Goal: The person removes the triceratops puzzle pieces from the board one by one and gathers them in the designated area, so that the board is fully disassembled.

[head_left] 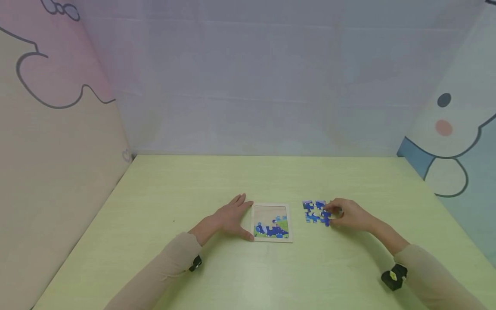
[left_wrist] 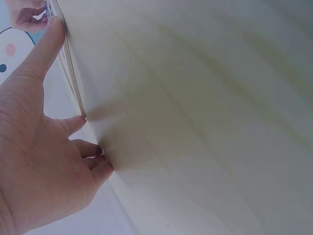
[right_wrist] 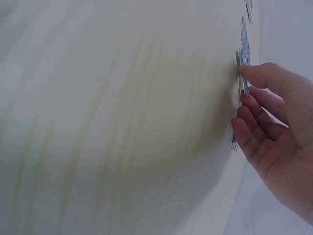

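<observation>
Beige sleeves [head_left: 438, 275] come nearest the camera, entering from 7 and 4 o'clock, each with a black device [head_left: 394, 277] near the wrist. At 4 o'clock, the right hand [head_left: 350, 214] has its grip clamped, thumb and curled fingertips on the right-hand side of a small cluster of blue puzzle pieces [head_left: 312, 217] lying on the worktop [head_left: 248, 275]. Those pieces sit at 3 o'clock from a square wooden frame [head_left: 267, 212], near it but apart. At the frame's 9 o'clock, the left hand [head_left: 231, 216] has fingers and thumb spread apart, touching its left edge. Inside, a part-filled dinosaur picture [head_left: 273, 231] spans 3 to 8 o'clock, bare wood above. Farther out, a pale backdrop [head_left: 252, 77] rises at 12 o'clock, cartoon-printed panels [head_left: 58, 150] at 9 and 3.
</observation>
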